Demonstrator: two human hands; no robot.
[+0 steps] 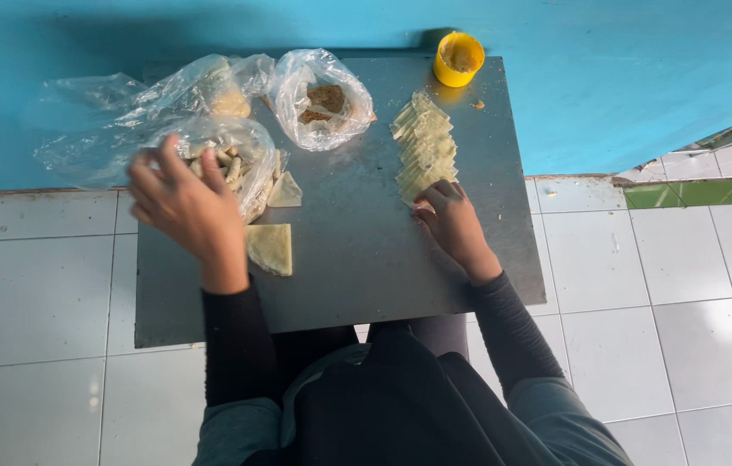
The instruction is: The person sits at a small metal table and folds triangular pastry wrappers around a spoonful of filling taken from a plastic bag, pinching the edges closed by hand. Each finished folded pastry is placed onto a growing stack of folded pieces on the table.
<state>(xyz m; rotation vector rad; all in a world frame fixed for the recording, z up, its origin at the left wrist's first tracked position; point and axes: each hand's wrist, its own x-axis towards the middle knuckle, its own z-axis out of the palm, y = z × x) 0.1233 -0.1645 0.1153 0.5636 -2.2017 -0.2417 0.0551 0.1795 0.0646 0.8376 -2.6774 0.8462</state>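
The left hand (pixel 183 207) hovers with spread, empty fingers over the bag of rolled pieces (pixel 232 164), while the right hand (pixel 454 226) curls its fingertips onto the near end of the fanned row of pastry sheets (pixel 424 147), laid overlapping for peeling singly.

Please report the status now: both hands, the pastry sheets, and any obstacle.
Left hand open, reaching into bag of rolled pieces. Right hand fingers on near end of pastry sheet row, not gripping. Folded triangle lies beside left wrist. Nothing blocking.
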